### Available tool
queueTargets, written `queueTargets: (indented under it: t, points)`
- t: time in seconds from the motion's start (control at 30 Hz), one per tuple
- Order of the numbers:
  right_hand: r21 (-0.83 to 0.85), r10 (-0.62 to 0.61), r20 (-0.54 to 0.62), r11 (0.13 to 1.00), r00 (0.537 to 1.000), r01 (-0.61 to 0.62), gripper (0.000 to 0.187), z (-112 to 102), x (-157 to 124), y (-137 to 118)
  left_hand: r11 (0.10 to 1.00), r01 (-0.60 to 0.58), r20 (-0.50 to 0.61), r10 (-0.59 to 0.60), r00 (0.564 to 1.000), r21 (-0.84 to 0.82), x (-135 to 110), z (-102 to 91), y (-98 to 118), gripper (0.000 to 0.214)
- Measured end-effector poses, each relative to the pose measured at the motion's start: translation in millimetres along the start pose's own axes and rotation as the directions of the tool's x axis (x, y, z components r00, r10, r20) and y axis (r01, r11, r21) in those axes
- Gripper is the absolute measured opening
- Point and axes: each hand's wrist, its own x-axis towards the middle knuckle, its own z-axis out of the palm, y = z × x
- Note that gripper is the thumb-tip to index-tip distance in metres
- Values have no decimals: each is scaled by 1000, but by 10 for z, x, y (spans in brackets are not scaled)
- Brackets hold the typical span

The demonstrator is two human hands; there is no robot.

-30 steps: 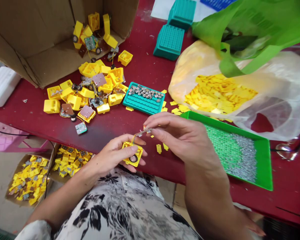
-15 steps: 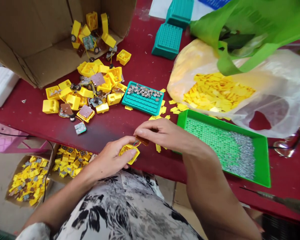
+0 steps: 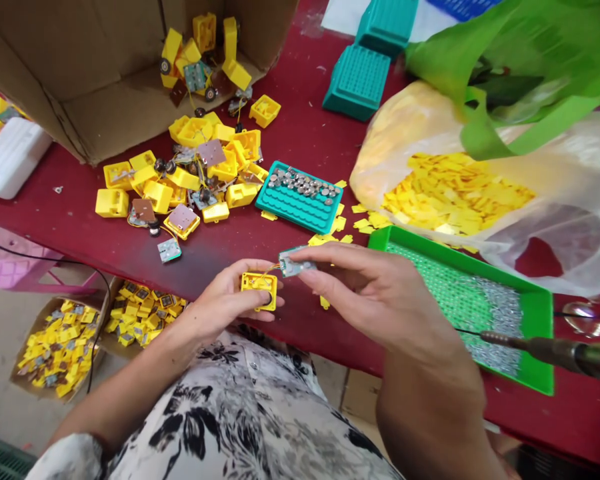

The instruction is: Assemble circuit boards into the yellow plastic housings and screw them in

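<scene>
My left hand point(image 3: 219, 301) grips a small yellow plastic housing point(image 3: 259, 288) just above the near edge of the dark red table point(image 3: 290, 133). Thin wires run from the housing to a small circuit board point(image 3: 294, 264), which my right hand point(image 3: 375, 293) pinches between thumb and fingertips a little to the right and above it. The two hands are close together, nearly touching.
A pile of yellow housings and boards point(image 3: 180, 180) lies beside a tipped cardboard box point(image 3: 95, 80). A teal tray of button cells point(image 3: 300, 197), a green tray of screws point(image 3: 480, 307), a plastic bag of yellow pieces point(image 3: 455, 190) and a screwdriver tip point(image 3: 545, 347) are nearby. Boxes of yellow parts point(image 3: 60, 347) sit on the floor.
My right hand has turned the circuit board so its face shows and raised it slightly. The housing has been turned in my left hand. A screwdriver has come further in from the right.
</scene>
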Motion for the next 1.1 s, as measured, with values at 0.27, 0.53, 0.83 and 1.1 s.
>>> queueTargets:
  t: [0.27, 0.53, 0.83, 1.1]
  points:
    - [143, 158, -199, 981, 967, -131, 10, 230, -72, 48, 967, -13, 19, 18, 1000, -253, 19, 4, -24, 29]
    - [-98, -203, -205, 977, 957, 187, 16, 276, -240, -127, 956, -86, -6, 88, 996, -279, 14, -9, -40, 20]
    - [-202, -446, 104, 866, 889, 458, 25, 179, -430, -145, 976, -54, 71, 70, 995, -213, -73, 3, -21, 29]
    - [-225, -387, 116, 887, 915, 403, 27, 55, -504, -252, 998, -63, 23, 63, 998, -6, -129, 126, 18, 27]
